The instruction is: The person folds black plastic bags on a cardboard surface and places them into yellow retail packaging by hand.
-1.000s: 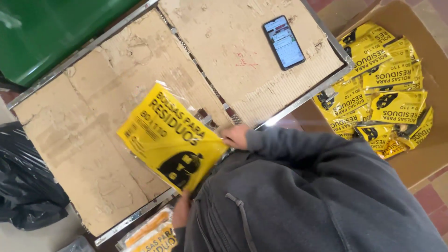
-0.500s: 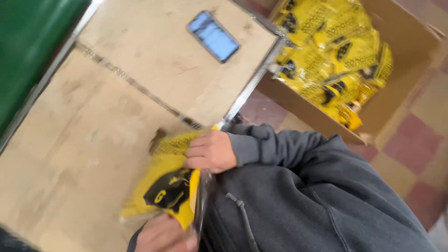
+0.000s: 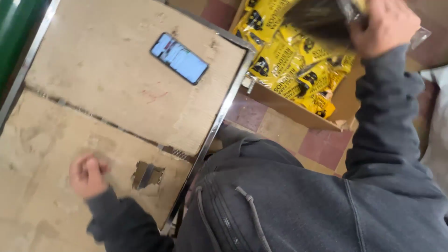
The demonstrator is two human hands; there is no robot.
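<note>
Gripping a folded yellow packet (image 3: pixel 326 18), the right hand (image 3: pixel 385 23) is up at the far right, over the open cardboard box (image 3: pixel 298 109). Fingers closed on the packet's clear plastic edge; the packet itself is blurred with motion, dark in the middle, yellow at the rim.

Change from half a second ago: then both hands were at the near edge of the table, folding the packet against the person's chest. Now the table holds no packet. The right arm, in a grey sleeve, has swung out across the body to the box.

Left hand (image 3: pixel 87 175): loosely curled, fingers tucked, resting on the table top (image 3: pixel 93 70) near the front edge. It holds nothing that I can see. Just beside it, a torn hole (image 3: pixel 148 175) in the cardboard covering the table, metal showing through.

Box contents: many more yellow packets (image 3: pixel 284 56) with black print, piled loosely. The held packet hangs above this pile, not yet touching it as far as the blur lets me judge.

Other items: a phone (image 3: pixel 179 58), screen lit, lying flat on the far board of the table, well apart from both hands. Green surface (image 3: pixel 14 32) along the left edge. Tiled floor (image 3: pixel 322 147) between table and box.

Judgement: folding of this packet is finished; it is at the box, still in hand, not released.
</note>
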